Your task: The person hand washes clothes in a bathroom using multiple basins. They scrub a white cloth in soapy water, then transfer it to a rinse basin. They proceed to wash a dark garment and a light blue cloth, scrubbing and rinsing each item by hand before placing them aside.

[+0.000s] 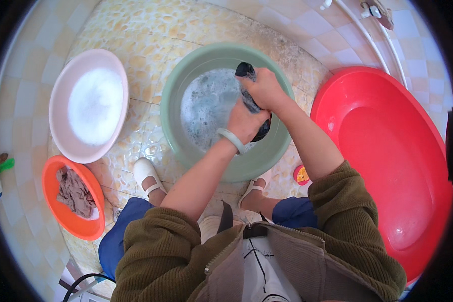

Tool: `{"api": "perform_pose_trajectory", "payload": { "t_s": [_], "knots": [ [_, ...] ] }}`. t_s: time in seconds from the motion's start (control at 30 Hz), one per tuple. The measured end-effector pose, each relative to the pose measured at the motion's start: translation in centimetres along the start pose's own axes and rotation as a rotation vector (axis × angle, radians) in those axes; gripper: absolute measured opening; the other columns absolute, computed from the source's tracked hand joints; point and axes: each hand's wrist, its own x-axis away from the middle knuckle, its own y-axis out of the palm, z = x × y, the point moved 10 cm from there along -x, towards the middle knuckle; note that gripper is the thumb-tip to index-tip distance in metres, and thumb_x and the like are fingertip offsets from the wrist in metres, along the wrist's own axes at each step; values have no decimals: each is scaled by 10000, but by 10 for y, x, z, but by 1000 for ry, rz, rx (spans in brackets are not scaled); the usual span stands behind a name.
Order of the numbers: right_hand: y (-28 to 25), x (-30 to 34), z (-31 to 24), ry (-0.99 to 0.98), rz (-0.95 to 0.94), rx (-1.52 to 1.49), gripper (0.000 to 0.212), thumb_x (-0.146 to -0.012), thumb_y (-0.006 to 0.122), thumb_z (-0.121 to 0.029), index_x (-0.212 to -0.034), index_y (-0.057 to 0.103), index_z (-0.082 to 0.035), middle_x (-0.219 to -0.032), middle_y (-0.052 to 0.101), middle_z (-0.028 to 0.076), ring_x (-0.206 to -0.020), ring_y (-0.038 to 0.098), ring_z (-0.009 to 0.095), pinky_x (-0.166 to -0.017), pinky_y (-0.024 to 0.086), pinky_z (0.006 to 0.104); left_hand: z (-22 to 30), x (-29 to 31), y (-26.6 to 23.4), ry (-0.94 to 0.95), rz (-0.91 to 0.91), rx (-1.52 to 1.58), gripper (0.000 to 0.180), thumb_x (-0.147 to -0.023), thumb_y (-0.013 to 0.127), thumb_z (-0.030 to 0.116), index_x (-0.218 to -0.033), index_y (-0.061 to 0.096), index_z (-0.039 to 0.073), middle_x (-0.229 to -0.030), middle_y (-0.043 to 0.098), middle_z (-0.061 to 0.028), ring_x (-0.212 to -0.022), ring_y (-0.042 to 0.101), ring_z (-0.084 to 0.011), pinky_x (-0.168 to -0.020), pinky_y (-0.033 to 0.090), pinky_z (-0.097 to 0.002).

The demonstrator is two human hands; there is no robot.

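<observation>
A dark, wet cloth [250, 102] is bunched lengthwise between my two hands, over the right part of a round green basin [175, 143]. My left hand [244, 122], with a pale bangle at the wrist, is closed round its lower part. Higher up, my right hand [266, 90] grips it near the top end. The cloth's black upper end sticks out above the right hand, and its lower end hangs below the left. Which kind of garment it is cannot be made out. Cloudy, sudsy water [206, 103] lies in the basin beneath.
A pale pink basin [60, 126] with white foam stands at the left, next to an orange basin [96, 214] holding a crumpled brownish cloth [75, 193]. A large red tub [387, 151] fills the right side. A small red-rimmed dish [301, 175] sits between tub and green basin.
</observation>
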Motion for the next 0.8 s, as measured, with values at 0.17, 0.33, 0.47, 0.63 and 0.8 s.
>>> {"api": "perform_pose_trajectory", "payload": {
  "t_s": [0.17, 0.33, 0.47, 0.63, 0.8],
  "knots": [
    [10, 17, 2, 11, -51, 171, 314, -814, 624, -223, -985, 627, 40, -1007, 616, 281, -966, 584, 431, -855, 465, 455, 4, 21, 6, 3, 24, -136, 621, -734, 730, 269, -1210, 463, -28, -1139, 595, -184, -1076, 574, -291, -933, 428, -355],
    [-27, 40, -5, 5, 168, -35, 328, -809, 636, -264, -902, 641, 50, -895, 641, 259, -859, 611, 416, -790, 476, 442, 8, 32, 7, -37, 94, -234, 765, -707, 764, 306, -1275, 388, -40, -1131, 583, -201, -1062, 573, -274, -916, 446, -339],
    [-86, 50, -8, 17, 227, -408, 483, -803, 643, -483, -764, 643, -2, -684, 638, 125, -632, 628, 226, -622, 484, 353, 51, 41, 30, -97, -106, 245, 762, -714, 791, 276, -1289, 388, -20, -1084, 581, -120, -931, 595, -158, -809, 494, -281],
    [-115, 84, -26, 52, 185, -1274, 530, -857, 532, -610, -742, 545, -93, -667, 597, 92, -571, 616, 203, -550, 524, 301, 168, 96, 69, 142, -487, 102, 773, -695, 815, 239, -1296, 396, -9, -1088, 559, -78, -976, 555, -137, -853, 472, -285],
    [-123, 124, -40, 25, 210, -1435, 543, -906, 443, -604, -722, 529, -100, -706, 593, 74, -634, 605, 196, -604, 527, 326, 171, 114, 65, 247, -236, -603, 1077, -563, 817, 332, -1380, 218, -33, -1152, 547, -215, -1054, 557, -310, -917, 449, -349]
  ]
}}
